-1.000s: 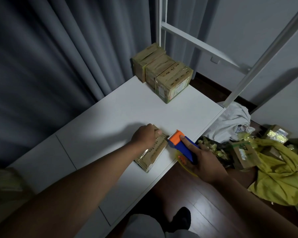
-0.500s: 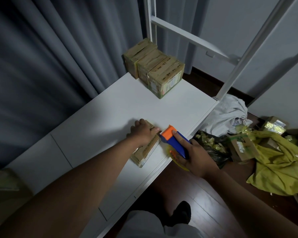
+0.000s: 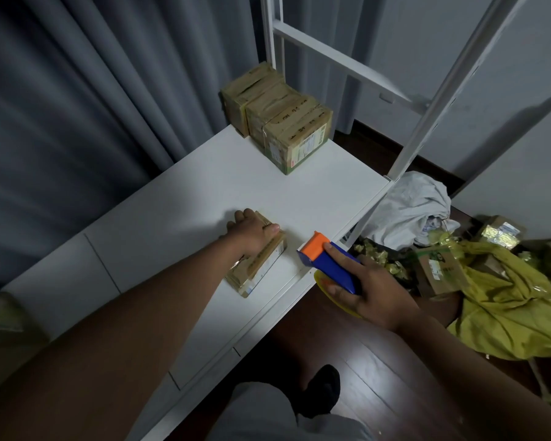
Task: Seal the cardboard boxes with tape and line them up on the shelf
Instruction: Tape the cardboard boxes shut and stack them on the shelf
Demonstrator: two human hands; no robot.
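White shelf carried three boxes far back; left hand pressed flat on a near box, right hand gripping the tape dispenser.

The top of the box is being covered by the left hand; the tape roll is being mostly hidden under the right hand.

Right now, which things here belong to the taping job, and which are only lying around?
For the job:
- cardboard box under the left hand
- tape dispenser gripped by the right hand
- row of taped boxes
- white shelf

Only lying around:
- white cloth
- yellow cloth
- grey curtain
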